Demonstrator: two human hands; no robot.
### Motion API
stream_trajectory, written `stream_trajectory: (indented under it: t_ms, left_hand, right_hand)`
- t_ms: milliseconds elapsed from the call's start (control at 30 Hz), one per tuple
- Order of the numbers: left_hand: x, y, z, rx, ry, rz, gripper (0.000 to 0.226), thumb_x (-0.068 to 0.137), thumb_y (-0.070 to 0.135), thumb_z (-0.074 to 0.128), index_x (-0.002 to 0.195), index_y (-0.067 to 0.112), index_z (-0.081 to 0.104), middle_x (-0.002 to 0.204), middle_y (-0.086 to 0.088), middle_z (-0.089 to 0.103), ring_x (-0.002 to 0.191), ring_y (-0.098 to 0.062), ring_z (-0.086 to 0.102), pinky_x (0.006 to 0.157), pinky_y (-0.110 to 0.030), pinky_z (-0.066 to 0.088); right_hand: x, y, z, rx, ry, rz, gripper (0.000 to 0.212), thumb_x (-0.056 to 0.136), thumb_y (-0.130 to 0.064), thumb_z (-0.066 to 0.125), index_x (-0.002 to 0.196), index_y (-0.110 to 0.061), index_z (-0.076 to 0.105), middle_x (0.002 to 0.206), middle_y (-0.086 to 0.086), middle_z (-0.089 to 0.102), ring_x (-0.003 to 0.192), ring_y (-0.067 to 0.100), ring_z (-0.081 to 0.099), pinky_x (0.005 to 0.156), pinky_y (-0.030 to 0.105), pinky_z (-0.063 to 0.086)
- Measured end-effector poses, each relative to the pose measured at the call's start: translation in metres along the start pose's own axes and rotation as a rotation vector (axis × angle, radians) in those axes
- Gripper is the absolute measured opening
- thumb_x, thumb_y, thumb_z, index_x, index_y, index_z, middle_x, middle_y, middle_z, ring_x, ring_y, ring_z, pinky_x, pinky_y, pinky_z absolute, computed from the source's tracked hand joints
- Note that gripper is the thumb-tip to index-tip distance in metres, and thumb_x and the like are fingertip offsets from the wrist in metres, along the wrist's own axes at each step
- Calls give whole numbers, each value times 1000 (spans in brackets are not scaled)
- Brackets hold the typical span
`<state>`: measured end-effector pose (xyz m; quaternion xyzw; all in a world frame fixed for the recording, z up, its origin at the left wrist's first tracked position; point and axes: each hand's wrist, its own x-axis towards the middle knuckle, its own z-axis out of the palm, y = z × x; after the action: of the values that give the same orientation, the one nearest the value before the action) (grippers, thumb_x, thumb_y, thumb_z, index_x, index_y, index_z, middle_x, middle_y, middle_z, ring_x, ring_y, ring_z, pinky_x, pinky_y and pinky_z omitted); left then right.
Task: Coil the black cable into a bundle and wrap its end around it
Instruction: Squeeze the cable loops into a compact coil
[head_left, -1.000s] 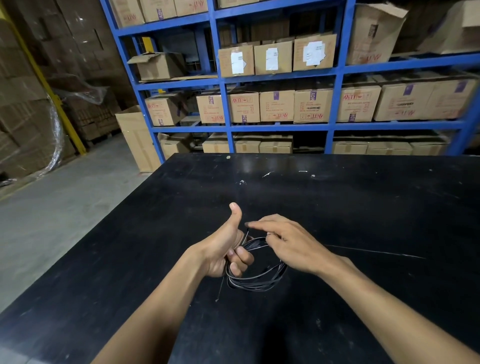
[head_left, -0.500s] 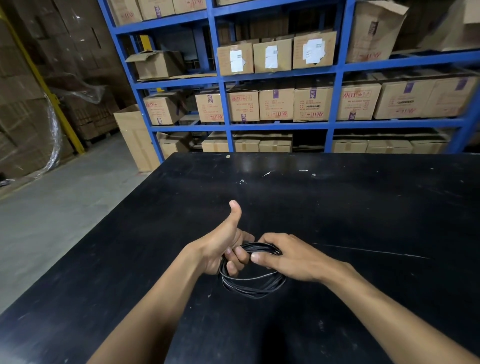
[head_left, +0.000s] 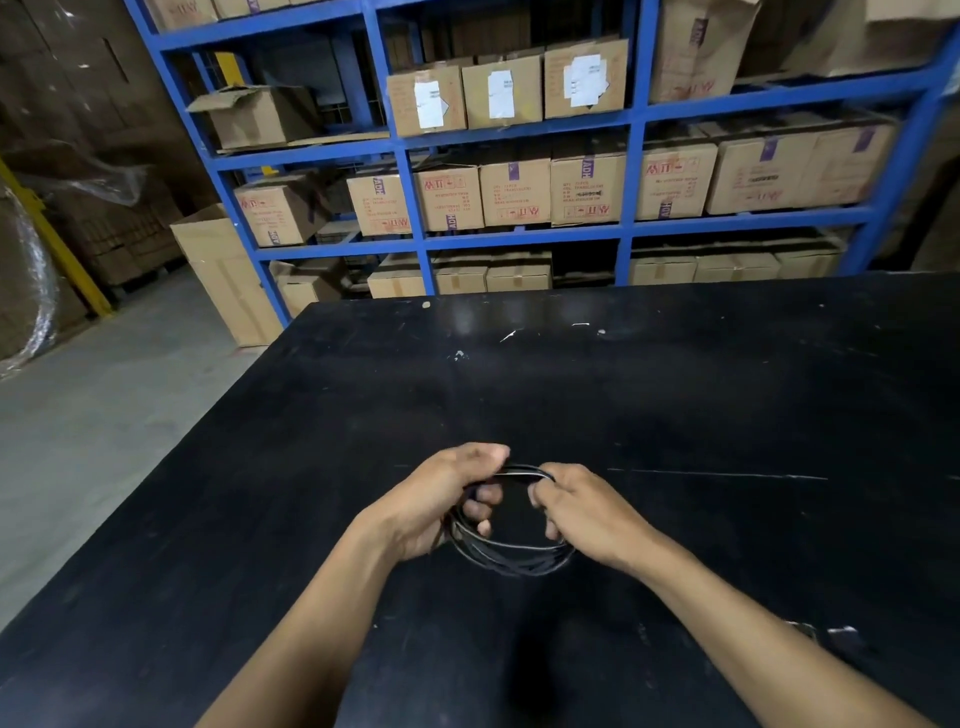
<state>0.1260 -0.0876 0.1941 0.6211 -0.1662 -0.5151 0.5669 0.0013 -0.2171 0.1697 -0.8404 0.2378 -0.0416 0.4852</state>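
Note:
The black cable (head_left: 511, 555) is wound into a round coil of several loops, held just above the black table (head_left: 675, 395). My left hand (head_left: 441, 499) grips the coil's left side, thumb folded down over the top strands. My right hand (head_left: 582, 512) is closed on the coil's right side, fingers curled around the loops. The lower arc of the coil hangs free between both hands. Where the cable's end lies is hidden by my fingers.
The table's left edge runs diagonally beside a grey concrete floor (head_left: 88, 415). Beyond the far edge stands a blue shelving rack (head_left: 519, 236) full of cardboard boxes. A tall carton (head_left: 223, 275) stands on the floor by the rack's left post.
My left thumb, raised before, has come down onto the coil. My right hand has shifted from the top of the coil to grip its right side.

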Motion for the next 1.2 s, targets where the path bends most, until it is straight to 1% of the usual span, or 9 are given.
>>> stream_trajectory:
  t_ms: [167, 267, 400, 567, 700, 767, 867, 1033, 1200]
  left_hand:
    - [2, -21, -3, 204, 111, 124, 28, 100, 39, 49, 91, 13, 51, 64, 4, 46, 51, -9, 51, 73, -43, 54]
    - [10, -32, 10, 9, 293, 220, 34, 102, 35, 48, 97, 4, 59, 59, 5, 44, 44, -7, 44, 51, -30, 53]
    - [22, -40, 17, -163, 295, 173, 31, 103, 34, 49, 95, 7, 63, 54, 8, 37, 39, -3, 26, 33, -17, 21]
    - [46, -64, 32, 283, 323, 121, 49, 103, 41, 41, 61, 15, 46, 45, 8, 34, 32, -10, 25, 40, -22, 21]
    - [63, -76, 55, 440, 285, 128, 52, 102, 46, 36, 70, 11, 58, 56, -11, 56, 37, -19, 42, 46, -25, 30]
    - [72, -79, 68, 531, 300, 161, 50, 101, 47, 36, 67, 15, 55, 74, -20, 64, 52, -32, 52, 55, -32, 36]
    - [79, -80, 90, 450, 204, 165, 49, 103, 44, 37, 67, 15, 52, 48, 2, 45, 44, -16, 38, 49, -28, 31]
    - [96, -85, 140, 332, -101, 37, 46, 103, 45, 39, 83, 8, 57, 51, 8, 27, 44, -8, 20, 41, -21, 18]
    - [104, -85, 151, 289, 51, -65, 44, 104, 41, 38, 70, 15, 46, 45, 8, 29, 38, -8, 20, 37, -19, 14]
  right_hand:
    - [5, 9, 14, 4, 162, 85, 24, 90, -24, 41, 68, -18, 50, 62, 1, 57, 68, 27, 61, 64, 38, 47]
    - [2, 9, 29, 50, 243, 126, 26, 93, -25, 41, 69, -18, 49, 68, 0, 56, 81, 32, 66, 71, 40, 50]
    - [-8, 15, 38, 176, 352, 209, 27, 90, -25, 44, 64, -19, 45, 63, -2, 53, 70, 29, 64, 73, 44, 51]
    - [-34, 40, 37, 319, 325, 265, 33, 81, -51, 49, 62, -24, 46, 52, -10, 49, 58, 16, 58, 82, 48, 52]
    - [-50, 68, 22, 383, 304, 311, 45, 85, -67, 47, 73, -24, 50, 68, -8, 56, 72, 16, 60, 85, 43, 49]
    - [-53, 77, 10, 482, 290, 341, 50, 82, -72, 47, 76, -23, 51, 65, -6, 56, 69, 18, 59, 74, 38, 46]
    - [-56, 87, -8, 358, 333, 348, 46, 98, -57, 35, 74, -20, 47, 58, -5, 52, 61, 16, 61, 75, 39, 46]
    - [-64, 133, -48, 308, 454, 383, 43, 102, -49, 32, 73, -20, 45, 60, -5, 51, 59, 14, 60, 77, 39, 49]
    - [-63, 141, -51, 300, 392, 347, 44, 102, -48, 35, 73, -19, 50, 60, -2, 54, 59, 16, 59, 79, 41, 52]
